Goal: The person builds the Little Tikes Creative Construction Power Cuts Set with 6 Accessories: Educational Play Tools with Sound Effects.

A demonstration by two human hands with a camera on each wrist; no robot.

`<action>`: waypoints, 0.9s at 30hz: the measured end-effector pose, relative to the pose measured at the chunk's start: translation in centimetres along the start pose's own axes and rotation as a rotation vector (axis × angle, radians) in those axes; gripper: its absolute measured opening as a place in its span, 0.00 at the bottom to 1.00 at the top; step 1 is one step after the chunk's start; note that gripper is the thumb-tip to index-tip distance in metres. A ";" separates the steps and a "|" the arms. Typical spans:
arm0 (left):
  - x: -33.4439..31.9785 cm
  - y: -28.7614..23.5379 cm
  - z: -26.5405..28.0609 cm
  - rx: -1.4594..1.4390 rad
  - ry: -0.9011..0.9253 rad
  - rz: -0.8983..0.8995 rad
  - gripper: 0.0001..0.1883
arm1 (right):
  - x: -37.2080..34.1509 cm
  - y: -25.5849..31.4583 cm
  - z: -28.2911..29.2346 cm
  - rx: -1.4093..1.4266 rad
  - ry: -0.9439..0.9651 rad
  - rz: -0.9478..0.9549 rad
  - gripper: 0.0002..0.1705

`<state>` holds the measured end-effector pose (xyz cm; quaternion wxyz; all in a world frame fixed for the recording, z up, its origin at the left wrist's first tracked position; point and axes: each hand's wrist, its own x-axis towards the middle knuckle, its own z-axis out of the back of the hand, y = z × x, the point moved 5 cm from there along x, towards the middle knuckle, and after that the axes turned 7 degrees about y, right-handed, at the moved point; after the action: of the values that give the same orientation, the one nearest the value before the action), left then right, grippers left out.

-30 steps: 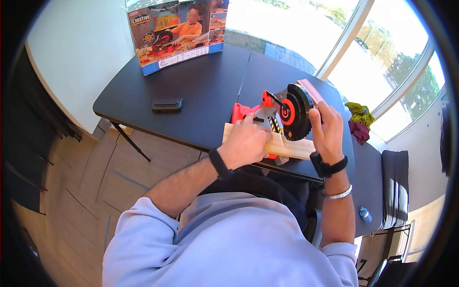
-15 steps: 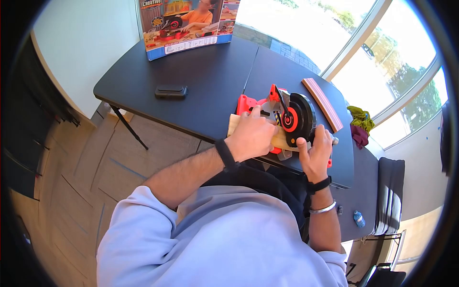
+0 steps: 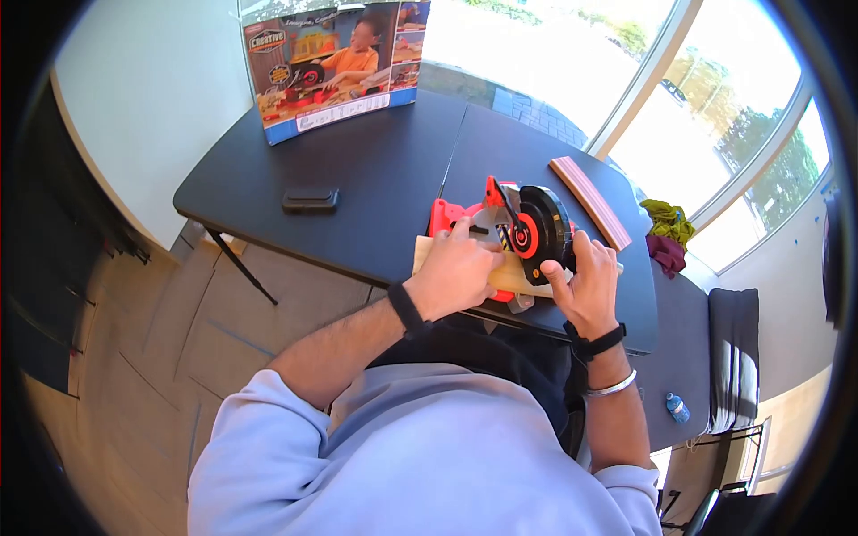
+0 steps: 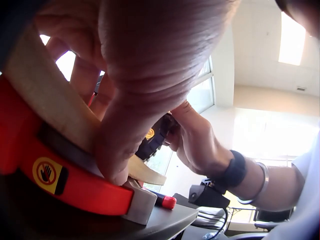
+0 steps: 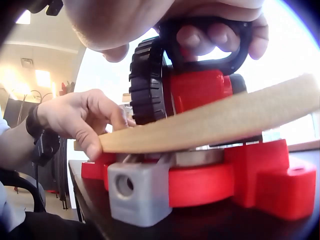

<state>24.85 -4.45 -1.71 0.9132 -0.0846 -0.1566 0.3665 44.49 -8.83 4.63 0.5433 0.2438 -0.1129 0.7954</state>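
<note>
A red and black toy miter saw (image 3: 547, 223) stands near the table's front edge. Across its red base (image 5: 200, 185) lies a pale wooden board (image 5: 200, 122), tilted a little in the right wrist view. My left hand (image 3: 454, 272) grips the board left of the blade, thumb on the near side and fingers over the top. My right hand (image 3: 590, 290) holds the saw's black loop handle (image 5: 172, 47), fingers curled through it. The toothed black disc (image 5: 147, 82) is low, right at the board between my hands.
A striped reddish plank (image 3: 590, 201) lies behind the saw on the dark table (image 3: 375, 161). A picture box (image 3: 335, 71) stands at the back left, with a black case (image 3: 310, 200) in front of it. Green cloth (image 3: 668, 219) and a blue bottle (image 3: 677, 407) are at the right.
The saw head has swung down to the board, and my right hand has come down and left with it. My left hand has stayed on the board.
</note>
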 end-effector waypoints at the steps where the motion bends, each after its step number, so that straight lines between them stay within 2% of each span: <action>1: -0.1 0.0 -0.1 0.003 -0.016 -0.006 0.26 | 0.7 0.1 0.7 -0.003 -0.007 -0.004 0.37; 5: 0.0 -0.3 0.6 0.002 0.043 0.011 0.27 | 4.7 0.2 3.6 0.113 -0.054 -0.019 0.37; 7: -0.2 -0.3 0.7 -0.010 0.031 -0.013 0.27 | 6.6 -0.1 4.2 0.058 0.196 -0.109 0.38; 9: -0.3 -0.3 0.8 -0.024 0.021 -0.045 0.27 | 8.6 0.4 5.2 -0.018 0.145 -0.038 0.45; 11: -0.4 -0.2 0.9 -0.060 -0.006 -0.043 0.27 | 10.1 -0.1 5.4 -0.046 0.237 -0.091 0.49; 13: -0.3 -0.4 1.0 -0.047 0.007 -0.077 0.27 | 10.6 -0.6 4.9 0.036 0.211 -0.049 0.52; 15: -0.4 -0.4 1.4 -0.068 -0.031 -0.030 0.27 | 9.9 -0.7 5.0 0.000 0.167 -0.025 0.48; 17: -0.4 -0.6 1.5 -0.067 -0.052 -0.059 0.27 | 8.3 -1.1 5.4 0.101 0.069 0.075 0.40; 18: -0.5 -0.5 1.5 -0.075 -0.087 -0.051 0.27 | 7.3 -2.0 5.4 0.092 0.059 0.041 0.40; 20: -0.5 -0.5 1.9 -0.059 -0.108 -0.031 0.28 | 4.9 -3.0 6.6 0.337 -0.164 0.208 0.33; 25: -0.1 0.8 0.9 -0.014 -0.087 -0.049 0.29 | -1.7 -9.3 8.2 0.159 -0.224 -0.079 0.32; 27: -0.1 1.4 1.0 0.016 -0.069 -0.029 0.31 | -4.4 -13.1 5.8 0.069 0.095 -0.470 0.34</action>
<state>23.55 -3.44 -1.15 0.9132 -0.0624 -0.1866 0.3570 59.36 -10.00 6.24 0.7096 0.2442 0.0000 0.6609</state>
